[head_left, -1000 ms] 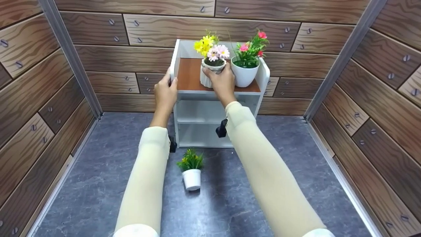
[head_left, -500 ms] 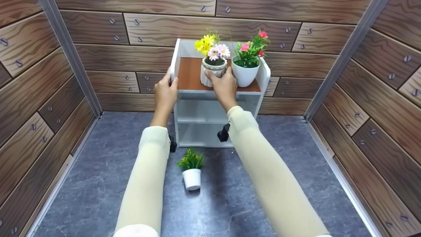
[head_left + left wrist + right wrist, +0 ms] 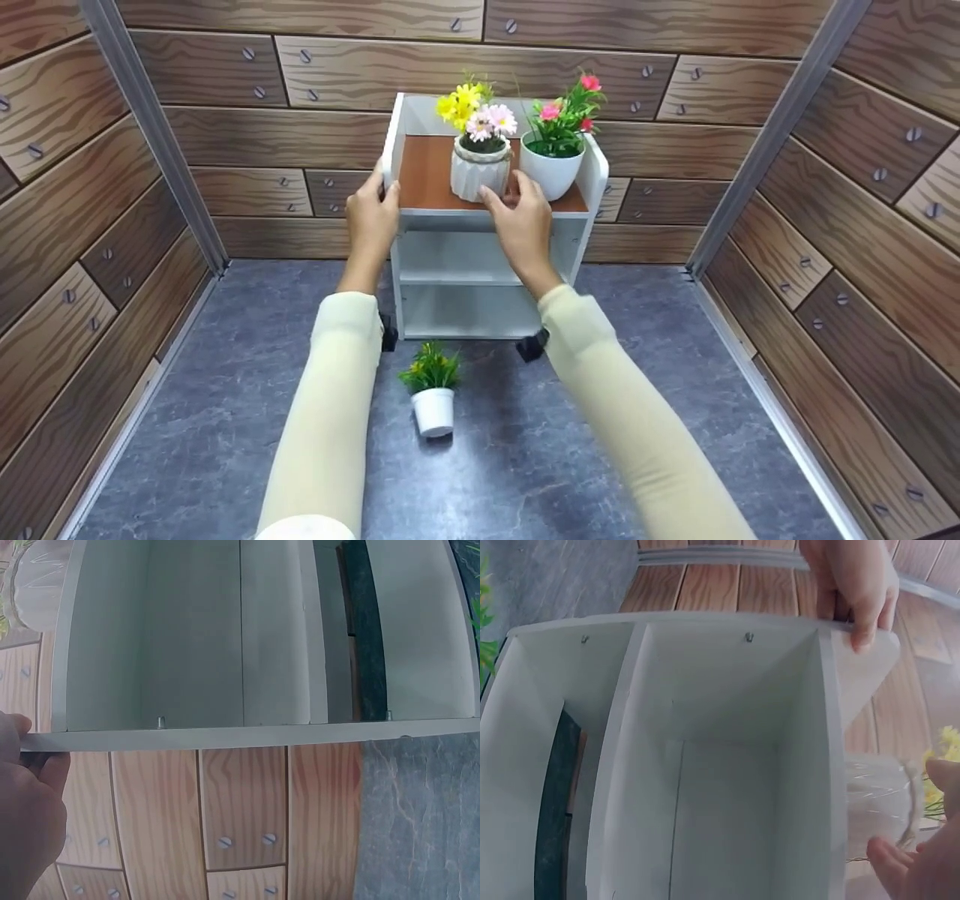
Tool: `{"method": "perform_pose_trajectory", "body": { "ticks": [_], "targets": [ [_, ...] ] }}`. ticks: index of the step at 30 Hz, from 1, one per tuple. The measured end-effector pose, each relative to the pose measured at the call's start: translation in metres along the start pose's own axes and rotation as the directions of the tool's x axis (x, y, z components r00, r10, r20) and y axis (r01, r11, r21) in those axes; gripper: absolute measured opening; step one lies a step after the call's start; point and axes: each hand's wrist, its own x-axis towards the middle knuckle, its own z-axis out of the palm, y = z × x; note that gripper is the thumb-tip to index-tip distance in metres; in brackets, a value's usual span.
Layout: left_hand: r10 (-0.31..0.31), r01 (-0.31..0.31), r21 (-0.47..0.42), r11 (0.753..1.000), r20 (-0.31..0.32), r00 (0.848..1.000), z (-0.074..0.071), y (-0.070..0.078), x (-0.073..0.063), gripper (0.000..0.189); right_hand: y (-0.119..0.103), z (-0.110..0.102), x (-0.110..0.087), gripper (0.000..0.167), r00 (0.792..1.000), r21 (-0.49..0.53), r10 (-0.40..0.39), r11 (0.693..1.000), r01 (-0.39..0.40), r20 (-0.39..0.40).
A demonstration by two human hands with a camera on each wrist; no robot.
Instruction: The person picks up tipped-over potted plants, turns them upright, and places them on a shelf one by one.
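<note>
A small white shelf unit (image 3: 491,214) with a brown top stands against the back wall. My left hand (image 3: 373,217) grips the upper edge of its left side panel, thumb inside and fingers outside. On the top stands a ribbed whitish pot (image 3: 478,174) with yellow and pink flowers. My right hand (image 3: 525,221) is at this pot's lower right, thumb and fingers spread and not closed round it; whether the thumb touches it I cannot tell. Right of it is a smooth white pot (image 3: 553,171) with red-pink flowers. The right wrist view shows the ribbed pot (image 3: 881,799) beside the fingers.
A small white pot (image 3: 433,412) with a green and yellow plant lies tilted on the dark grey floor (image 3: 225,420) before the shelf. Wood-patterned walls (image 3: 247,135) enclose the back and both sides. Two shelf compartments (image 3: 457,307) face forward.
My right hand has loosened from the ribbed pot and drawn back down and to the right. The pot stays upright on the shelf top. My left hand keeps its grip on the panel.
</note>
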Motion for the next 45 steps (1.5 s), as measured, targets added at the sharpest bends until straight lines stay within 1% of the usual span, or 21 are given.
{"method": "perform_pose_trajectory", "body": {
  "ticks": [3, 7, 10, 13, 17, 24, 29, 32, 35, 36, 39, 43, 45],
  "targets": [
    [-0.001, 0.001, -0.002, 1.000, 0.001, 1.000, 0.000, -0.001, -0.001, 0.045, 0.004, -0.008, -0.017, 0.054, 0.998, 0.032, -0.054, 0.998, 0.055, -0.009],
    [0.002, -0.002, -0.004, 1.000, -0.001, 1.000, 0.000, -0.002, -0.001, 0.046, 0.012, -0.016, -0.045, 0.052, 0.997, 0.052, -0.074, 0.996, 0.073, 0.013],
    [0.007, -0.007, 0.000, 1.000, -0.006, 1.000, -0.001, -0.002, 0.000, 0.046, 0.017, -0.020, -0.069, 0.053, 0.998, 0.073, -0.049, 0.996, 0.046, 0.045],
    [0.006, -0.006, -0.002, 1.000, -0.006, 1.000, 0.000, -0.001, 0.000, 0.045, 0.022, -0.022, -0.092, 0.056, 0.997, 0.087, -0.009, 0.996, 0.002, 0.083],
    [-0.006, 0.006, -0.012, 1.000, 0.005, 1.000, 0.001, 0.001, -0.001, 0.046, 0.030, -0.023, -0.121, 0.061, 0.990, 0.087, 0.054, 0.994, -0.066, 0.133],
    [-0.005, 0.005, -0.003, 1.000, -0.007, 1.000, 0.001, 0.001, -0.001, 0.046, 0.043, -0.016, -0.163, 0.067, 0.965, 0.076, 0.165, 0.980, -0.183, 0.205],
    [0.000, 0.000, -0.001, 1.000, -0.015, 1.000, 0.001, 0.000, -0.001, 0.045, 0.054, -0.005, -0.191, 0.064, 0.953, 0.077, 0.206, 0.971, -0.228, 0.221],
    [-0.007, 0.007, 0.000, 1.000, -0.010, 1.000, 0.001, 0.000, -0.001, 0.046, 0.061, 0.003, -0.210, 0.066, 0.939, 0.062, 0.233, 0.965, -0.256, 0.253],
    [-0.015, 0.015, -0.005, 1.000, -0.006, 1.000, 0.001, 0.001, -0.001, 0.046, 0.067, 0.011, -0.227, 0.070, 0.916, 0.034, 0.269, 0.956, -0.292, 0.298],
    [-0.016, 0.016, -0.005, 1.000, -0.007, 1.000, 0.001, 0.001, -0.002, 0.046, 0.069, 0.013, -0.232, 0.072, 0.907, 0.023, 0.283, 0.952, -0.305, 0.310],
    [-0.017, 0.017, -0.005, 1.000, -0.006, 1.000, 0.001, 0.001, -0.002, 0.046, 0.075, 0.019, -0.243, 0.073, 0.896, -0.008, 0.307, 0.947, -0.322, 0.321],
    [-0.015, 0.015, -0.009, 1.000, -0.007, 1.000, 0.001, 0.001, -0.003, 0.046, 0.082, 0.026, -0.256, 0.071, 0.890, -0.042, 0.320, 0.945, -0.324, 0.326],
    [-0.011, 0.011, -0.009, 1.000, -0.011, 1.000, 0.000, 0.001, -0.003, 0.045, 0.085, 0.030, -0.262, 0.072, 0.881, -0.050, 0.331, 0.941, -0.335, 0.337]
  ]
}}
